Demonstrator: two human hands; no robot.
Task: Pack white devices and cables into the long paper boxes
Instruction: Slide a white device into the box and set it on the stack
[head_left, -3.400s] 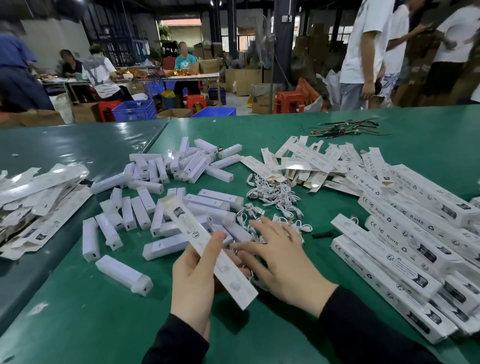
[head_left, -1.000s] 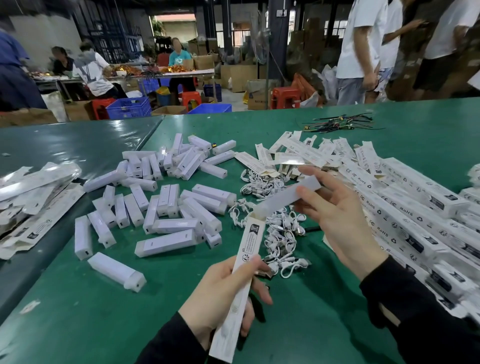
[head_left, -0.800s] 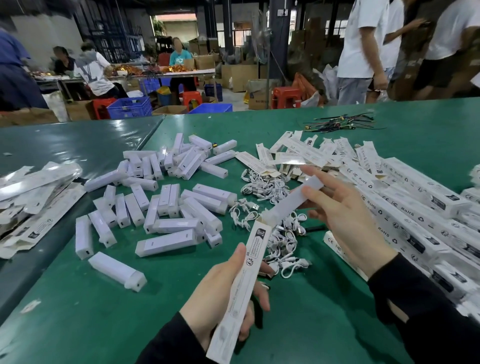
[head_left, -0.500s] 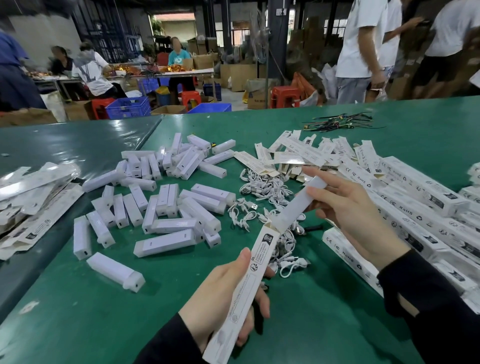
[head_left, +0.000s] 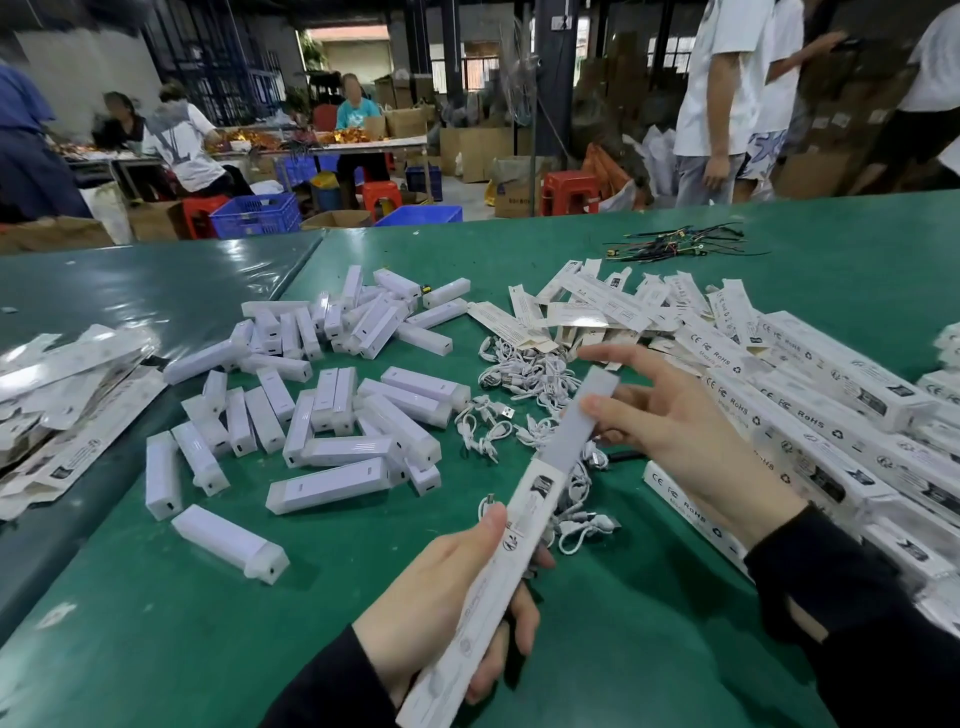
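A green surface (head_left: 649, 649) fills the lower view, with a second green-covered one butted against its left edge. Beyond them is a dim warehouse room: cardboard cartons, blue crates (head_left: 254, 215), red stools (head_left: 569, 191), seated workers at a far bench and people in white shirts standing behind the right end.

The left hand (head_left: 441, 592) grips a long paper box (head_left: 498, 571), thumb along its top face; the box is tilted up and away from the person. A white device (head_left: 584, 418) sticks out of the box's far end, and the right hand (head_left: 691, 436) pinches that device between thumb and fingertips.

Right of the held box lie stacked filled boxes (head_left: 831, 415) printed "CE FC RoHS". Behind it a heap of coiled white cables (head_left: 524, 374) rests on the surface, and flat unfolded boxes (head_left: 613, 306) lie farther back. Left of it are scattered loose devices (head_left: 337, 410). The printing on the held box is too blurred to read; it looks like round marks.
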